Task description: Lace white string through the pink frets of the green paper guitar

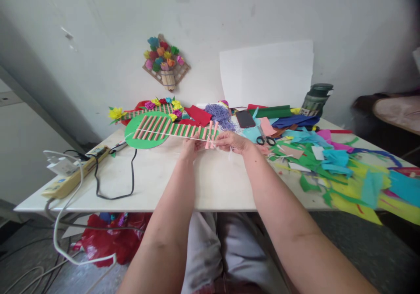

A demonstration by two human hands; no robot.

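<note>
A guitar-shaped green board point(128, 130) lies on the table, its round end to the left and its narrow neck reaching right. Pink paper rolls point(157, 127) cross it in a row, and a few stand out at the neck's right end. A white string point(173, 135) runs taut over the rolls from the round end to my hands. At the neck's near edge, my left hand point(193, 145) is closed with its fingertips on the string. My right hand point(233, 142) pinches the string just past the neck's end, and a loose tail hangs below it.
Black-handled scissors point(265, 141), a phone point(245, 119) and purple paper shreds point(219, 115) lie behind and right. Colourful paper scraps point(337, 162) cover the right side. A power strip point(75, 171) with cables sits left; a dark bottle point(316, 99) stands at the back.
</note>
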